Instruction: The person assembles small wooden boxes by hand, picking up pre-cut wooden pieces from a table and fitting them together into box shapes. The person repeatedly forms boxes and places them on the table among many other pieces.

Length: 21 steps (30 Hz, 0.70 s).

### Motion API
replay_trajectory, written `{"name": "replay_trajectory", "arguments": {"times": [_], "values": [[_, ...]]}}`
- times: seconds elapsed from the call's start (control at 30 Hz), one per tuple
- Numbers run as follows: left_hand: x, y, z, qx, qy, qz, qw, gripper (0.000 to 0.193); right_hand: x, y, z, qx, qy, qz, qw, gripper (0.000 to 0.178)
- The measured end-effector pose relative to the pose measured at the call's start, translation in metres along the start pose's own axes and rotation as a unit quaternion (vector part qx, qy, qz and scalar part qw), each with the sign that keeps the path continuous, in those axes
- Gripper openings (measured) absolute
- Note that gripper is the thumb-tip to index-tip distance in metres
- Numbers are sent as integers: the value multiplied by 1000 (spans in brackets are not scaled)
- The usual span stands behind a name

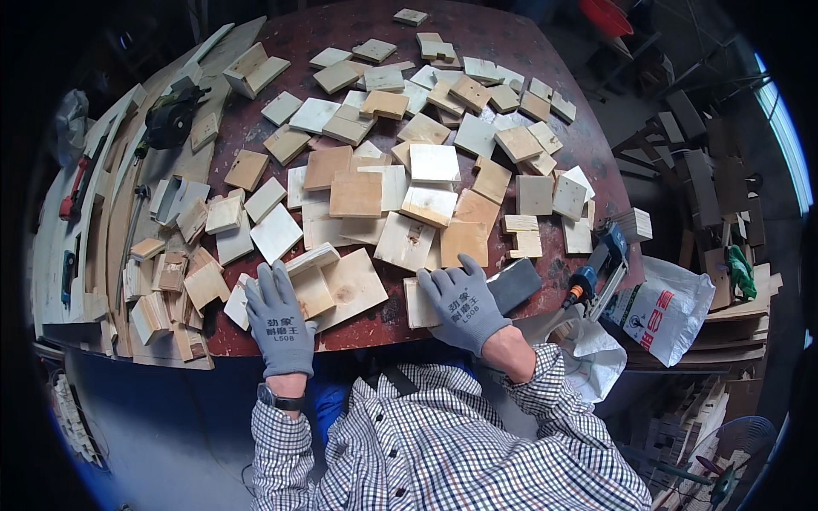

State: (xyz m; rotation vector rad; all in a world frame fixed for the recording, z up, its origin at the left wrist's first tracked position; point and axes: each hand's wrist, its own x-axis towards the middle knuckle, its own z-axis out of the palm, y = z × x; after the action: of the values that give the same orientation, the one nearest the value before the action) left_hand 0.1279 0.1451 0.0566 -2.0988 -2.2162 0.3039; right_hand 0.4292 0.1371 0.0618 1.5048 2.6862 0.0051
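My left hand (285, 328), in a grey work glove, lies at the table's near edge. Its fingers are stretched forward over small wooden pieces, thumb apart, beside an upright thin board (312, 259) and a larger square board (354, 288). My right hand (466, 308), gloved alike, has its fingers spread. Those fingertips touch or hover over a pale wooden block (421, 303); exact contact is hard to tell. Just right of that hand lies a dark grey flat piece (516, 283). Neither hand appears to grip anything.
Many square wooden pieces (356, 194) cover the dark red table (247, 328). At right, a blue-and-black power tool (601, 260) lies near a white woven sack (663, 311). At left are long boards (128, 213), a black tool (173, 117) and a red-handled tool (77, 189).
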Motion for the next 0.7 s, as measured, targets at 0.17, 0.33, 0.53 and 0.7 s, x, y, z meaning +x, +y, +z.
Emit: {"name": "replay_trajectory", "arguments": {"times": [0.17,0.33,0.53,0.7], "values": [[-1,0,3,-21,22,7,1000,121,-1,0,0,11,-34,6,999,89],[-5,-5,3,-37,28,-6,999,116,10,-12,-21,82,70,-8,994,99],[-3,-2,-1,-45,17,13,999,109,69,-86,-24,207,117,11,971,74],[0,-4,12,-73,9,17,997,104,113,-131,-1,208,-10,93,974,65]]}}
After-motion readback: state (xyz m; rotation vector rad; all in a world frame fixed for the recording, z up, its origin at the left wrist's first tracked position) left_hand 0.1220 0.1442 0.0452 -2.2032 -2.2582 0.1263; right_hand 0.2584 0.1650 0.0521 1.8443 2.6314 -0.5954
